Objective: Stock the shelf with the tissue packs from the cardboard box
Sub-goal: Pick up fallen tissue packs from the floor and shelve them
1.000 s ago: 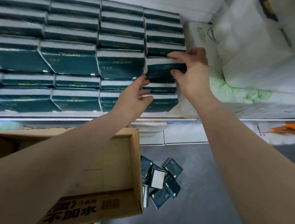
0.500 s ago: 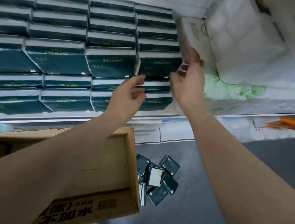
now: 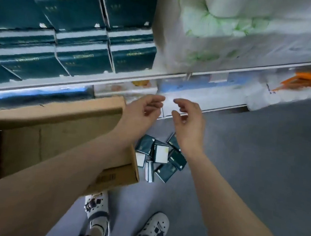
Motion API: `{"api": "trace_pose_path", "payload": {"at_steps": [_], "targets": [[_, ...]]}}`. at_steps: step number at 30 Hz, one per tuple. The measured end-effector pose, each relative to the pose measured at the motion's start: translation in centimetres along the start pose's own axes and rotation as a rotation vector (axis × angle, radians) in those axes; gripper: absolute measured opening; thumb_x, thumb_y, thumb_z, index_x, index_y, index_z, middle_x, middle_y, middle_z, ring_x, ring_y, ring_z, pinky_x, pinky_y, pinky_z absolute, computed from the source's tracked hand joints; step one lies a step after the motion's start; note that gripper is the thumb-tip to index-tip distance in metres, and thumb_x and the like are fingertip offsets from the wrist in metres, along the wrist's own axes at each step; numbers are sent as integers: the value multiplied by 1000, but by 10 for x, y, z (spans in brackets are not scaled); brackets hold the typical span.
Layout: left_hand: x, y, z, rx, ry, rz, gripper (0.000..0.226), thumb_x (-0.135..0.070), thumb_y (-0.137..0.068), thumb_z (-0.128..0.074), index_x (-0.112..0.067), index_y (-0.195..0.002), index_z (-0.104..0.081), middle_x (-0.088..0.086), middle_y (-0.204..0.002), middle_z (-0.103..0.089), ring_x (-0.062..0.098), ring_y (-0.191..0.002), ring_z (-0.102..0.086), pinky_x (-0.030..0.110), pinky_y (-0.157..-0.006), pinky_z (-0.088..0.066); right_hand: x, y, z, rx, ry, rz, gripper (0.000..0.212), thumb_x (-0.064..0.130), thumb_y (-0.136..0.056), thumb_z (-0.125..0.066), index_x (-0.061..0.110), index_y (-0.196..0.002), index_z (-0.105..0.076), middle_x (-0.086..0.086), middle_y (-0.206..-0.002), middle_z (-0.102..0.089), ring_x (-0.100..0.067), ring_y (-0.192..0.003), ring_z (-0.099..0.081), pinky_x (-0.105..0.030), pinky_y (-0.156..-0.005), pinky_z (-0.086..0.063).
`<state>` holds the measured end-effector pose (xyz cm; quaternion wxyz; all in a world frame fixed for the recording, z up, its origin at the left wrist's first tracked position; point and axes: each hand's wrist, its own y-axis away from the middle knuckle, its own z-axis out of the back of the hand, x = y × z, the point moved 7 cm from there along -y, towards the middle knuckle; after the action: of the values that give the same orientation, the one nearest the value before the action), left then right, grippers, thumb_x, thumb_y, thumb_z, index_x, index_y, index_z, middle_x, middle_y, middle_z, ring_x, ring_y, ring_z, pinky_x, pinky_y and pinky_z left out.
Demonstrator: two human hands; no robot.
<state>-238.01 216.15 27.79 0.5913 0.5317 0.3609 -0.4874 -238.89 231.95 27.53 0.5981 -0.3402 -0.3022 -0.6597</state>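
The cardboard box sat at my left, below the shelf stacked with dark green tissue packs. My left hand hung loosely curled and empty, and my right hand likewise held nothing. Beneath them the loose packs lay heaped on the floor, just beside the box. I judged them light and soft, their film wrap slippery, so best pinched across the flat faces, several together.
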Motion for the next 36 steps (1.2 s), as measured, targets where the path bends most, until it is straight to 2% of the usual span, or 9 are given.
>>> {"api": "trace_pose_path", "payload": {"at_steps": [3, 8, 12, 15, 19, 22, 28, 32, 36], "targets": [[38, 23, -52, 63, 12, 68, 35, -5, -93, -58, -30, -119, -59, -4, -116, -65, 6, -106, -62, 18, -97, -46, -69, 43, 14, 3, 3, -137, 34, -3, -87, -64, 15, -115, -69, -4, -112, -61, -10, -91, -57, -7, -74, -45], [121, 62, -131, 108, 20, 203, 37, 0, -94, -53, -23, -123, -56, -3, -122, -62, 7, -104, -61, 16, -93, -46, -173, 109, 20, 31, -13, -351, 32, -3, -86, -63, 18, -111, -68, 2, -104, -59, -13, -90, -61, -25, -80, -52], [199, 86, -168, 117, -5, 349, 35, -6, -96, -54, -20, -128, -55, -4, -123, -60, 11, -111, -59, 18, -95, -44, -243, 148, 4, 92, -20, -452, 30, -2, -90, -60, 19, -111, -66, 4, -105, -61, -7, -84, -59, -13, -77, -45], [257, 95, -177, 113, -80, 456, 34, -9, -96, -55, -24, -126, -52, -7, -120, -57, 10, -113, -56, 20, -93, -42, -289, 170, -19, 147, -18, -541, 26, 2, -93, -60, 19, -113, -65, 4, -109, -61, -2, -85, -58, -4, -74, -41], [327, 99, -175, 89, -183, 595, 46, -12, -97, -55, -17, -141, -44, 5, -134, -52, 17, -120, -52, 24, -94, -38, -340, 192, -60, 224, -27, -624, 28, 5, -96, -56, 17, -119, -64, -1, -115, -66, -13, -97, -61, -23, -89, -48], [371, 94, -174, 85, -250, 657, 49, -16, -98, -53, -15, -145, -38, 6, -142, -47, 19, -125, -49, 23, -94, -36, -370, 202, -95, 284, -44, -675, 30, 6, -98, -52, 14, -125, -63, -3, -115, -66, -17, -100, -61, -22, -88, -44], [445, 72, -182, 29, -239, 767, 48, -16, -100, -49, -15, -146, -37, 7, -145, -45, 22, -126, -48, 26, -94, -36, -429, 214, -162, 407, -53, -799, 33, 13, -102, -47, 13, -132, -59, -11, -130, -64, -28, -120, -58, -36, -103, -45], [476, 60, -188, -8, -203, 798, 46, -16, -101, -45, -17, -146, -36, 3, -146, -44, 14, -114, -54, 13, -83, -37, -455, 220, -188, 475, -106, -889, 39, 10, -102, -38, 15, -136, -57, -6, -135, -61, -22, -125, -55, -33, -107, -41], [497, 58, -193, 31, -167, 855, 52, -27, -101, -45, -25, -150, -29, 3, -146, -47, 24, -125, -49, 29, -99, -38, -461, 229, -205, 528, -223, -941, 48, 0, -101, -35, 18, -142, -53, -1, -141, -56, -15, -132, -49, -32, -116, -35]]}}
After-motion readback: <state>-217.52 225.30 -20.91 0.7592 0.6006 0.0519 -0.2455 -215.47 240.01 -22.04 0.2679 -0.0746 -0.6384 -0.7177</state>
